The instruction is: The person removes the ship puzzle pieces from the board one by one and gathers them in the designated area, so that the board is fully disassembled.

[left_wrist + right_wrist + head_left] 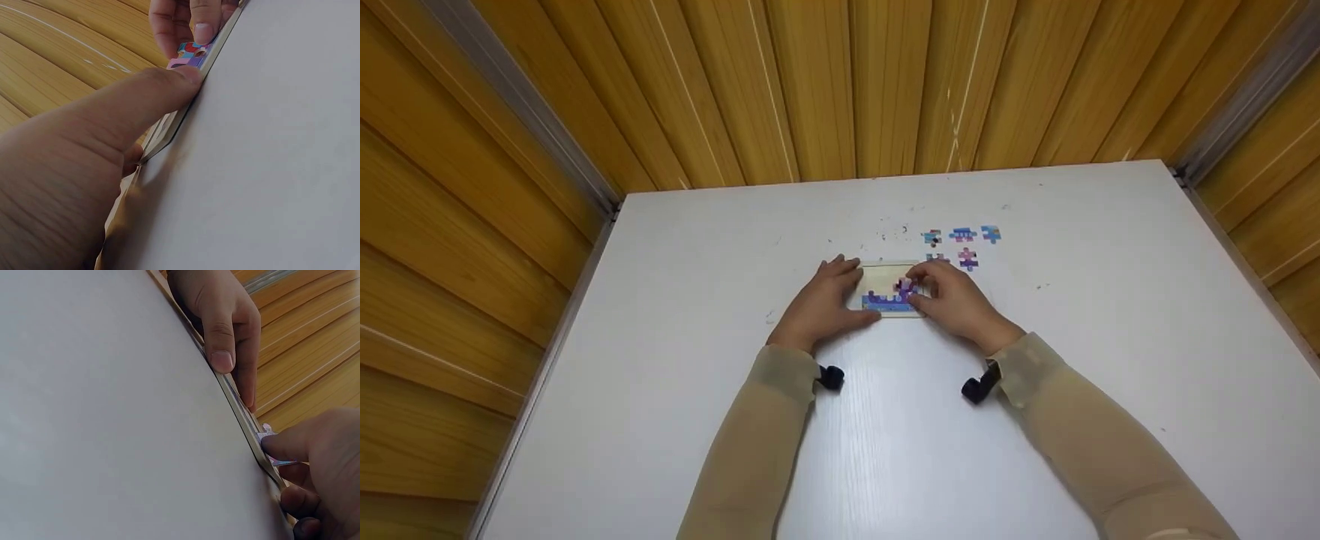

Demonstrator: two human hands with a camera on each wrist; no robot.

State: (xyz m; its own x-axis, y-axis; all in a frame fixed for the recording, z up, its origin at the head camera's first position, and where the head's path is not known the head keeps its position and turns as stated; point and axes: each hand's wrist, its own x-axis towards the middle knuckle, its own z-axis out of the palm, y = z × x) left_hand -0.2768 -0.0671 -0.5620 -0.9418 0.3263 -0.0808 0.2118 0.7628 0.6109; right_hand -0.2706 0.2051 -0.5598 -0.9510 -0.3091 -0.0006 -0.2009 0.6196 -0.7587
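Observation:
A shallow puzzle tray [886, 264] lies on the white table, with a strip of joined blue and purple pieces [885, 303] along its near side. My left hand [826, 301] holds the tray's left end, its thumb on the near rim and its fingers by the far left corner. At the tray's right side, my right hand [956, 300] pinches a pink and purple jigsaw piece [905, 286] between thumb and fingers. This piece [266, 432] shows partly past the thumb in the right wrist view. My fingers cover the tray's right edge.
Several loose jigsaw pieces [962, 234] lie beyond the right hand, one partly hidden by it. Small dark specks [905, 229] dot the white table [697, 300]. Yellow wood-look panels [810, 90] stand behind the table and at both sides.

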